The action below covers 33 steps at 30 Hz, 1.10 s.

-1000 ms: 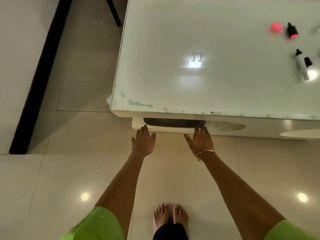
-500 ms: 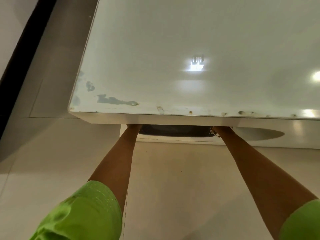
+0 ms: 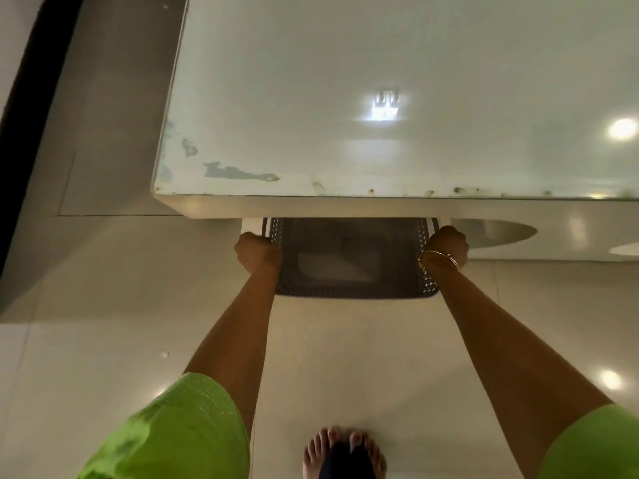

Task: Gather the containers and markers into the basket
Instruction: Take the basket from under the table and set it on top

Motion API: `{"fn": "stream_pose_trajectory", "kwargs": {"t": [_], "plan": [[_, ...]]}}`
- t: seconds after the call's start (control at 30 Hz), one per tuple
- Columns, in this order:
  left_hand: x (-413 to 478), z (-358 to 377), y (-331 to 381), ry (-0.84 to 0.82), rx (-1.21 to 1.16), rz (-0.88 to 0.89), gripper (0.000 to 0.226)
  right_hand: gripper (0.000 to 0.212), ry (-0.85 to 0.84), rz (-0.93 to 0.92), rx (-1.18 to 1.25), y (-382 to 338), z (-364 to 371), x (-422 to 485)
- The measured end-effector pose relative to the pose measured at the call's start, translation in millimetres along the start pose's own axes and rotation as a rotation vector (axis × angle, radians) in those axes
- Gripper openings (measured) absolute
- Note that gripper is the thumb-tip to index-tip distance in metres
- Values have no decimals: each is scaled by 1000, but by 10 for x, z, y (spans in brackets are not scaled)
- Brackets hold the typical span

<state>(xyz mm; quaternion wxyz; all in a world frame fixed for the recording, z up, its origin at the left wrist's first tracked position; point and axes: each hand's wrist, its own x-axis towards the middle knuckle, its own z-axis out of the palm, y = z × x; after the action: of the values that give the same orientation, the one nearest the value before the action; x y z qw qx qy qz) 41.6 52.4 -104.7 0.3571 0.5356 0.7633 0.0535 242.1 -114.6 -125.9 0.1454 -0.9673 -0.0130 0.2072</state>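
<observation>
Nearest the camera, two bare feet (image 3: 344,451) stood on the pale tiled floor (image 3: 103,357), toes pointing toward the table. On either side of them, bright green sleeves (image 3: 173,430) covered the upper arms, and both forearms reached forward and down.

The left hand (image 3: 257,248) was closed in a fist around the left side of the basket (image 3: 349,264), where a thin handle rose from the rim. The right hand (image 3: 446,245) was likewise clenched on the right side of the basket, a thin gold bangle (image 3: 441,259) sitting on its wrist. Whether the fingers wrapped a handle or the rim itself could not be made out on that side.

The basket was dark, with perforated walls, and it was held between the two fists above the floor. Its near edge lay toward the feet; its far edge was hidden under the front lip of the table (image 3: 380,205). Its inside looked bare, showing only a dull pale patch on the bottom.

Beyond it, the white table filled the upper part of the view. Chipped, greyish patches marked its near left corner, and small rusty specks ran along its front edge. Ceiling lights glared off its glossy top. Farthest left, a dark strip (image 3: 20,108) ran along the floor's edge.
</observation>
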Motion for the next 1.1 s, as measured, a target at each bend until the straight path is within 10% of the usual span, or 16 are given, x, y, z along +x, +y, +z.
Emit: {"fn": "stream_pose_trajectory", "kwargs": {"t": [0.5, 1.1], "plan": [[-2219, -1981, 65, 46, -115, -479, 38, 27, -101, 130, -111, 308, -2236, -1936], [-1255, -2671, 2285, 44, -139, 64, 22, 22, 23, -15, 165, -1554, -3374, -956]]}}
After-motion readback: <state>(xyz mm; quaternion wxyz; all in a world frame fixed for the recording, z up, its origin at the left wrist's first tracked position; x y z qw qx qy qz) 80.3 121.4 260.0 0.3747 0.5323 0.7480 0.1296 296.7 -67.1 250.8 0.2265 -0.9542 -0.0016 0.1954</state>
